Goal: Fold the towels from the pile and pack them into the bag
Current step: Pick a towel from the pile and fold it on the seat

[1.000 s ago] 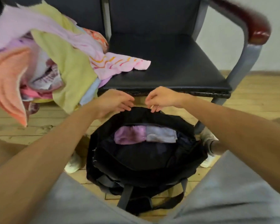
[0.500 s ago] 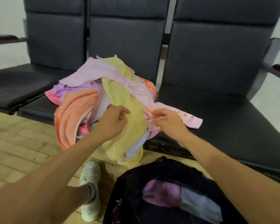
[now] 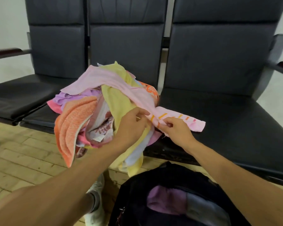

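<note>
A heap of towels (image 3: 82, 115) in orange, yellow, purple and pink lies on the middle seat of a black bench. On top stretches a pale pink towel (image 3: 118, 84) with orange stripes near its end. My right hand (image 3: 175, 129) pinches that striped end at its near edge. My left hand (image 3: 131, 126) is just left of it, fingers curled against the same pink towel over the yellow one; whether they grip it is unclear. A black bag (image 3: 167, 198) stands open on the floor below, with folded purple and grey-blue towels (image 3: 167, 201) inside.
The black three-seat bench (image 3: 227, 115) has bare seats at left and right, with armrests at both ends. A white shoe (image 3: 96, 199) is on the wooden floor beside the bag. A pale wall stands behind the bench.
Both hands left the bag's rim, rose to the pile, and the right hand took hold of the pink striped towel's end. The view lifted from the bag to the bench.
</note>
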The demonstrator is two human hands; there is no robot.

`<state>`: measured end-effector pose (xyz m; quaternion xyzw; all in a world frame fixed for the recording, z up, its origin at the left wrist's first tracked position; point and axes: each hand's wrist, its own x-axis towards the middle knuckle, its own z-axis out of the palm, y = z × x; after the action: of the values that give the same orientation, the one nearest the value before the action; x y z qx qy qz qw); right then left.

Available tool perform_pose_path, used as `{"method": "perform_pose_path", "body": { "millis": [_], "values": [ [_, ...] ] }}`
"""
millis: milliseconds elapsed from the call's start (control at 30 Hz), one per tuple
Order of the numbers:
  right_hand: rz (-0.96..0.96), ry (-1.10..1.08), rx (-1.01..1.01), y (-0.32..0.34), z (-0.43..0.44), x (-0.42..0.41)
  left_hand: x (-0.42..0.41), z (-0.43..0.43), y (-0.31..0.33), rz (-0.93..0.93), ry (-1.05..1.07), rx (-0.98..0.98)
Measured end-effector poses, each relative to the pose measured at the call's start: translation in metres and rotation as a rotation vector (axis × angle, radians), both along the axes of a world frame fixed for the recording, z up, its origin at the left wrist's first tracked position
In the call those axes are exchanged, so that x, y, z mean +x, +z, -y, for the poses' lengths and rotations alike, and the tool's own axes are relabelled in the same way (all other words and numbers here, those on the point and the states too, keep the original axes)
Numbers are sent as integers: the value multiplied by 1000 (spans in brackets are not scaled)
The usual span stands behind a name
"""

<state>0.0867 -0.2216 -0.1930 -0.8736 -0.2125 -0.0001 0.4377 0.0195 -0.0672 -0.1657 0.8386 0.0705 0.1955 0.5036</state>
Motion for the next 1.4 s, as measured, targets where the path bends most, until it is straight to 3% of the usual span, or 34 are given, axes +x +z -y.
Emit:
{"method": "perform_pose_path", "body": {
  "millis": [100,200,300,433,567,800,900,1033,1100,1267,1400],
  "values": [
    [-2,114,-114,11,38,-8,-8,37,-9,-94,-83,-283],
    [-20,201,-205,15,76,-15,-7,64,-20,-169,-92,-389],
    [-97,241,-142,16,108,-28,4,72,-21,-166,-41,-457],
    [-176,314,-202,16,132,-41,20,70,-18,-131,72,-358],
    [-209,297,-187,14,144,-41,14,68,-20,-172,32,-245],
    [-99,261,-248,25,150,-43,-17,70,-16,-229,-303,-38],
    [-19,154,-193,24,136,-39,-33,72,-10,-312,-467,-84],
    [97,94,-403,10,120,-26,-43,65,-10,-321,-443,-143],
    [101,116,-508,1,115,-19,-44,58,-11,-273,-340,-241],
    [265,161,-680,-7,103,-15,-41,37,-9,-153,-175,-704],
    [284,128,-674,-2,113,-18,-39,30,-13,-123,-116,-831]
  ]
}}
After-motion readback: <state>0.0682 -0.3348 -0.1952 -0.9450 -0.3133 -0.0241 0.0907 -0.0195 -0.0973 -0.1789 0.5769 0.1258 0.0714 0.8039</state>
